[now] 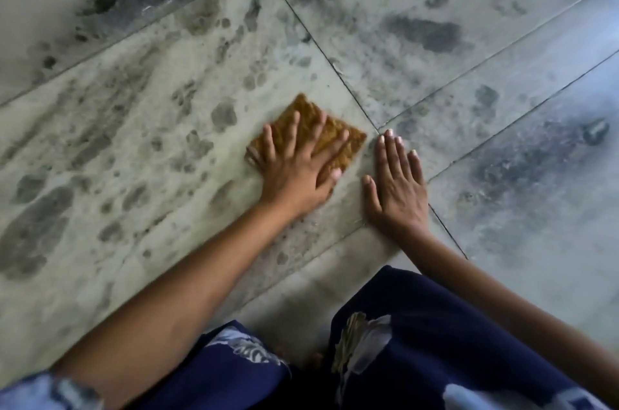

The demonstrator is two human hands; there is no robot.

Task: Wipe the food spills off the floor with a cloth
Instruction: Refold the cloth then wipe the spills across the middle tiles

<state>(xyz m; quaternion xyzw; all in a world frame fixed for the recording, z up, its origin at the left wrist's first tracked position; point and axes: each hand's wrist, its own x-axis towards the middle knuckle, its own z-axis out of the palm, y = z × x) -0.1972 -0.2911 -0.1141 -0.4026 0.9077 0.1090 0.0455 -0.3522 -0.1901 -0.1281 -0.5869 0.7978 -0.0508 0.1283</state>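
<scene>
Brown woven cloth (310,128) lies flat on the pale floor tiles (134,148), folded into a rough square, and the left hand (294,171) is pressed down on top of it, fingers spread wide, palm bearing down rather than gripping. Just beside it, the right hand (397,182) rests open and flat on the bare tile, fingers together, holding nothing, and I read it as a brace for the person's weight. The two hands sit close but apart, the cloth under the left one only. Now, how far along is this? Not far, by my reckoning. Dark grey blotches and smears (33,232) run across the tile to the left, more patches (425,31) mark the tile beyond the grout line (321,48), and another dark cluster (522,168) sits off to the right. The patch right around the cloth looks a shade cleaner, though the picture is soft and I can't say for sure whether that's wiped or just lighter tile. Most of the floor in view looks untouched, so plenty of wiping is left. As for containers, no bucket, bowl or basin shows anywhere in view. At the bottom, dark blue patterned fabric (435,326) covers the person's knees close to the work.
</scene>
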